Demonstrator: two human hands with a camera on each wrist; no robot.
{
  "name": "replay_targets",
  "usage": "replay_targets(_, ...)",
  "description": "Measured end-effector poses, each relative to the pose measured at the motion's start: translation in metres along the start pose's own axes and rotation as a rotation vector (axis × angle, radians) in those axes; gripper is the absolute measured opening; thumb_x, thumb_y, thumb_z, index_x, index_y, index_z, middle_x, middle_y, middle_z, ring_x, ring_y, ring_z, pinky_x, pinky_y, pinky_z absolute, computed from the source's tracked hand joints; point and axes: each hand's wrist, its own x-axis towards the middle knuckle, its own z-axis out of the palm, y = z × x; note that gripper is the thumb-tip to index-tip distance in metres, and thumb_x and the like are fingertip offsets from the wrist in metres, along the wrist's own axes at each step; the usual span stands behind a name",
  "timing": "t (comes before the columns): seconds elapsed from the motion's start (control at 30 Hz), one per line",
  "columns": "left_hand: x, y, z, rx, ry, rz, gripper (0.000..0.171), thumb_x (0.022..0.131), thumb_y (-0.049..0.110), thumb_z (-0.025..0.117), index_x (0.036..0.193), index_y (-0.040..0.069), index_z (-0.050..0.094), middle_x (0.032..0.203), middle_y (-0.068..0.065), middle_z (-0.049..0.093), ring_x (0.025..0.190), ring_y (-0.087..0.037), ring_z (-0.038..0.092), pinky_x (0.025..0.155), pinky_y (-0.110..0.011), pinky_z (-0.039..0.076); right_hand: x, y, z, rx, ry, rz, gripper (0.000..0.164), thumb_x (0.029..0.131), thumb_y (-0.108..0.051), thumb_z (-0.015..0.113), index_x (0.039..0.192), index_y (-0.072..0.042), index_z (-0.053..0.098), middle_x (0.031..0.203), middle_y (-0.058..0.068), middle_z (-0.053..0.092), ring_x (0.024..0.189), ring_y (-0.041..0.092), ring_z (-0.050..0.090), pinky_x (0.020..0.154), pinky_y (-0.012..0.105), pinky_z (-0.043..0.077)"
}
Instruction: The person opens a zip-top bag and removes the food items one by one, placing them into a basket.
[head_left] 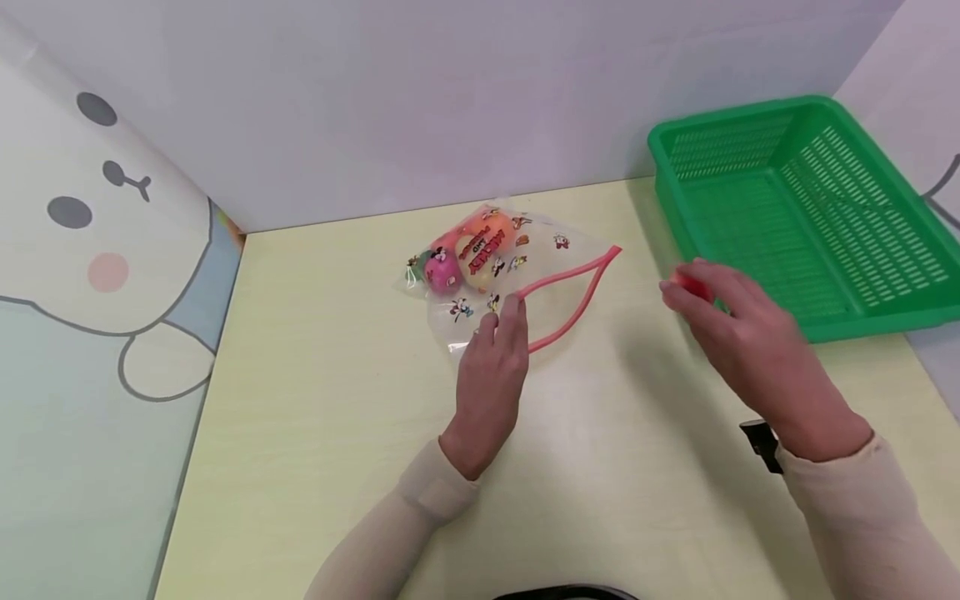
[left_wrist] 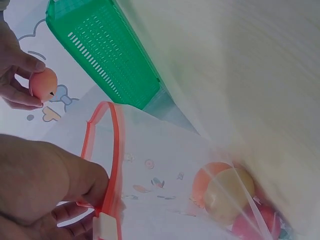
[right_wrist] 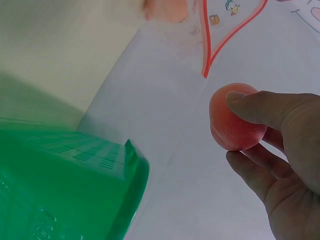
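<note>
A clear zip bag (head_left: 543, 246) with a red zip edge and cartoon prints lies on the table, its mouth spread apart. Inside it are an orange toy fruit, a pale yellow one (left_wrist: 227, 195), a magenta one (head_left: 442, 271) and something green. My left hand (head_left: 491, 371) grips the near side of the bag's mouth, thumb and fingers on either side of the red edge. Between the thumb and fingers of my right hand (head_left: 757, 350) is a pinkish-red peach (right_wrist: 232, 125), held in the air between the bag and the basket.
A green plastic basket (head_left: 675, 200) with slotted walls stands at the table's right, close beside my right hand. White walls rise behind the table (head_left: 300, 375), with a cartoon-printed panel (head_left: 67, 275) at the left. Something dark shows at the bottom edge.
</note>
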Motion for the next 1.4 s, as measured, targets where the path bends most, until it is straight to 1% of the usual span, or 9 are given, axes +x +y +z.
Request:
replay_targets(0.07,0.000,0.000,0.000,0.000,-0.001,0.001,0.090,0.078,0.017,0.096,0.152,-0.003,0.047,0.144,-0.015,0.051,0.102,-0.024,0.058,0.075,-0.023,0.060,-0.001,0.003,-0.001,0.014,0.019,0.000,0.064,0.065,0.028,0.084,0.122,0.003,0.075,0.127,0.027,0.066,0.120,0.045,0.063,0.122,0.015,0.026)
replay_targets(0.33,0.001,0.000,-0.002,0.008,-0.005,0.001,0.090,0.078,0.017,0.096,0.152,-0.003,0.048,0.146,-0.015,0.050,0.104,-0.024,0.058,0.077,-0.024,0.061,-0.006,0.012,-0.009,0.027,0.063,0.034,0.069,0.060,0.033,0.083,0.121,0.001,0.075,0.123,0.029,0.066,0.114,0.047,0.063,0.119,0.012,0.028)
replay_targets(0.4,0.001,0.000,-0.002,0.005,-0.003,0.002,0.089,0.079,0.016,0.096,0.152,-0.003,0.048,0.146,-0.015,0.050,0.103,-0.024,0.058,0.077,-0.023,0.061,-0.008,0.016,-0.012,0.015,0.067,0.050,0.040,0.083,0.017,0.079,0.120,0.003,0.075,0.121,0.029,0.066,0.111,0.047,0.062,0.119,0.010,0.027)
replay_targets(0.57,0.001,-0.001,-0.002,-0.017,0.009,0.001,0.086,0.080,0.016,0.095,0.151,-0.003,0.051,0.145,-0.015,0.050,0.101,-0.024,0.058,0.077,-0.023,0.061,-0.012,0.029,-0.019,-0.030,0.056,0.102,0.029,0.088,0.010,0.078,0.117,0.005,0.076,0.120,0.029,0.066,0.108,0.047,0.061,0.117,0.009,0.027)
replay_targets(0.67,0.001,-0.001,-0.002,-0.025,0.010,-0.001,0.085,0.080,0.015,0.094,0.151,-0.003,0.051,0.145,-0.016,0.050,0.100,-0.024,0.059,0.078,-0.024,0.061,-0.016,0.037,-0.022,-0.047,0.036,0.138,0.053,0.067,0.027,0.084,0.115,0.007,0.076,0.120,0.029,0.065,0.107,0.046,0.060,0.115,0.007,0.026)
replay_targets(1.0,0.001,0.000,-0.003,-0.043,0.014,-0.001,0.084,0.080,0.013,0.094,0.150,-0.004,0.051,0.146,-0.016,0.050,0.101,-0.025,0.059,0.079,-0.024,0.061,-0.028,0.058,-0.024,-0.065,-0.021,0.231,0.051,0.068,0.026,0.084,0.115,0.012,0.074,0.121,0.028,0.064,0.108,0.044,0.059,0.109,0.003,0.022)
replay_targets(1.2,0.001,0.000,-0.003,-0.042,0.003,-0.006,0.086,0.079,0.014,0.095,0.151,-0.003,0.051,0.147,-0.016,0.050,0.103,-0.025,0.058,0.079,-0.025,0.062,-0.034,0.068,-0.026,-0.094,-0.088,0.309,0.052,0.071,0.024,0.083,0.120,0.010,0.073,0.126,0.027,0.063,0.112,0.044,0.060,0.118,0.020,0.039)
replay_targets(1.37,0.000,0.001,-0.004,-0.048,-0.003,-0.004,0.087,0.079,0.014,0.095,0.152,-0.003,0.051,0.148,-0.016,0.050,0.104,-0.025,0.058,0.079,-0.025,0.062,-0.039,0.079,-0.024,-0.103,-0.115,0.357,0.049,0.073,0.023,0.083,0.119,0.011,0.073,0.125,0.027,0.063,0.110,0.043,0.061,0.110,0.011,0.036)
replay_targets(1.4,0.000,0.001,-0.003,-0.048,-0.004,-0.004,0.087,0.079,0.015,0.095,0.152,-0.003,0.050,0.148,-0.016,0.050,0.104,-0.025,0.058,0.079,-0.025,0.062,-0.039,0.081,-0.024,-0.102,-0.123,0.363,0.049,0.073,0.024,0.083,0.119,0.011,0.073,0.125,0.028,0.063,0.109,0.043,0.062,0.109,0.015,0.041)
